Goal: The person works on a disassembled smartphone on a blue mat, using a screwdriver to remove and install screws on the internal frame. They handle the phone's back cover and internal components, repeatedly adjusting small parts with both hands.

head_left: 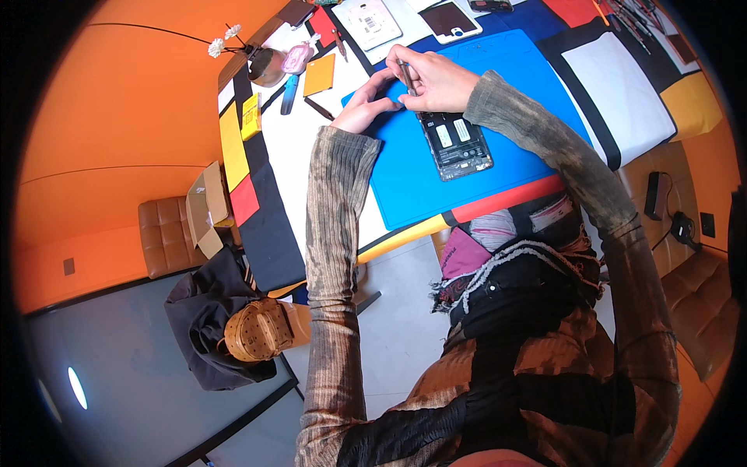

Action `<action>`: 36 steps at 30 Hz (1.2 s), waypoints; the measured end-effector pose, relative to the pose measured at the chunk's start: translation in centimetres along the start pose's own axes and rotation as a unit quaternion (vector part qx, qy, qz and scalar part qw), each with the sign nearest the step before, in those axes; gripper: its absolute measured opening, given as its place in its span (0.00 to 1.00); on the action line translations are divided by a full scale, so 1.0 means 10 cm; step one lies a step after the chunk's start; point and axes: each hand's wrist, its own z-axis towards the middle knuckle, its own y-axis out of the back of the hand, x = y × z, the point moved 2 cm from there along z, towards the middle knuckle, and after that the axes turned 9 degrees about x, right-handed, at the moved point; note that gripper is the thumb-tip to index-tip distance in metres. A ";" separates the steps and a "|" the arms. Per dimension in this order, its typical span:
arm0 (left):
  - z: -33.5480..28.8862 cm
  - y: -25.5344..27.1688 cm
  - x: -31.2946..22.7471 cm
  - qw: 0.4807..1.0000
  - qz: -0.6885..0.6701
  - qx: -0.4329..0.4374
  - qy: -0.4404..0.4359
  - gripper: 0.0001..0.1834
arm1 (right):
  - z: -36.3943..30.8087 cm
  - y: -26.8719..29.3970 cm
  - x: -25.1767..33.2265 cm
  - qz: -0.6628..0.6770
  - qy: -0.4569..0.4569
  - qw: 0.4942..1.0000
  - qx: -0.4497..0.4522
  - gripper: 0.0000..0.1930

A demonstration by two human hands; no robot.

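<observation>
An opened phone (455, 148) lies on a blue work mat (412, 198), its dark inside with battery and labels facing up. My right hand (437, 81) is closed on a slim screwdriver (407, 78), held steeply over the phone's far end. The tool's tip is hidden by my fingers. Beside it, my left hand (366, 105) reaches in from the left, thumb and forefinger stretched apart near the same end of the phone. Whether those fingertips touch the phone or the tool, I cannot tell.
Beyond the mat lie a white tablet-like panel (368, 25) and a white-framed phone (450, 22). A blue-handled tool (290, 95), an orange notepad (320, 75), a yellow packet (250, 117) and a round vase (266, 68) stand to the left. Several thin tools (629, 23) lie far right.
</observation>
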 end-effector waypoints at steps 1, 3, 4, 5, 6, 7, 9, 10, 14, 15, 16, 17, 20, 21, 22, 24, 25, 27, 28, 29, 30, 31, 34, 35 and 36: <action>-0.01 0.00 0.00 1.000 -0.001 -0.002 0.002 0.35 | 0.00 0.00 0.00 0.001 0.005 1.000 0.000 0.20; -0.01 0.00 0.00 1.000 -0.001 -0.001 0.006 0.35 | 0.00 0.01 0.00 0.001 0.001 1.000 0.005 0.19; 0.00 0.01 0.01 1.000 0.000 0.002 0.008 0.35 | 0.00 0.01 0.01 -0.001 0.003 1.000 0.004 0.19; 0.00 0.01 0.01 1.000 0.000 0.002 0.009 0.35 | -0.01 0.01 0.01 -0.004 0.000 1.000 0.005 0.19; 0.00 0.02 0.02 1.000 0.002 0.005 0.008 0.35 | -0.01 0.01 0.01 -0.006 -0.004 1.000 0.006 0.19; 0.00 0.02 0.03 1.000 0.003 0.005 0.007 0.35 | -0.01 0.01 0.01 -0.008 -0.003 1.000 0.006 0.19; 0.01 0.03 0.05 1.000 0.004 0.006 0.002 0.35 | -0.01 0.00 0.02 -0.010 -0.001 1.000 0.007 0.19; 0.01 0.04 0.06 1.000 0.003 0.007 -0.003 0.35 | -0.01 0.00 0.02 -0.008 0.006 1.000 0.007 0.18; 0.02 0.04 0.08 1.000 -0.005 0.001 0.000 0.35 | -0.01 -0.01 0.04 -0.017 0.024 1.000 0.006 0.17; 0.01 0.04 0.08 1.000 -0.003 -0.003 -0.003 0.33 | 0.00 -0.01 0.04 -0.025 0.019 0.999 0.010 0.17; 0.00 0.03 0.08 1.000 -0.001 -0.011 -0.004 0.32 | -0.01 -0.01 0.05 -0.041 0.026 0.999 0.007 0.17; 0.00 0.03 0.08 1.000 -0.002 -0.020 -0.011 0.30 | -0.01 -0.01 0.07 -0.058 0.027 0.998 0.008 0.16; 0.00 0.05 0.06 1.000 -0.012 -0.002 0.007 0.25 | -0.05 -0.03 0.15 -0.147 0.082 0.985 -0.027 0.16; 0.01 0.05 0.06 1.000 -0.018 -0.010 0.013 0.22 | -0.06 -0.04 0.17 -0.184 0.096 0.978 -0.034 0.16; 0.00 0.05 0.07 0.999 -0.026 -0.022 0.025 0.19 | -0.07 -0.05 0.20 -0.198 0.116 0.972 -0.051 0.16; 0.00 0.06 0.08 0.998 -0.029 -0.035 0.037 0.15 | -0.11 -0.08 0.24 -0.224 0.137 0.963 -0.066 0.16; 0.01 0.07 0.08 0.998 -0.024 -0.036 0.036 0.13 | -0.11 -0.08 0.22 -0.195 0.106 0.974 -0.046 0.16; 0.02 0.06 0.10 0.998 -0.027 -0.046 0.021 0.12 | -0.09 -0.10 0.21 -0.160 0.068 0.984 -0.043 0.16; 0.01 0.04 0.11 0.998 -0.035 -0.055 0.006 0.12 | -0.08 -0.10 0.20 -0.140 0.050 0.988 -0.044 0.15; 0.02 0.03 0.11 0.997 -0.045 -0.059 -0.018 0.12 | -0.07 -0.11 0.20 -0.139 0.062 0.987 -0.052 0.15; 0.02 0.03 0.11 0.997 -0.042 -0.057 -0.010 0.12 | -0.06 -0.11 0.20 -0.137 0.065 0.987 -0.056 0.14; 0.02 0.03 0.10 0.998 -0.040 -0.050 -0.010 0.12 | -0.06 -0.11 0.19 -0.132 0.061 0.988 -0.052 0.14; 0.03 0.02 0.08 0.998 -0.046 -0.042 -0.007 0.13 | -0.08 -0.11 0.18 -0.094 0.095 0.989 -0.063 0.14; 0.03 0.02 0.07 0.998 -0.051 -0.044 -0.002 0.13 | -0.08 -0.12 0.17 -0.054 0.091 0.993 -0.052 0.13; 0.03 0.03 0.06 0.998 -0.042 -0.045 -0.002 0.13 | -0.07 -0.12 0.17 -0.063 0.091 0.992 -0.060 0.13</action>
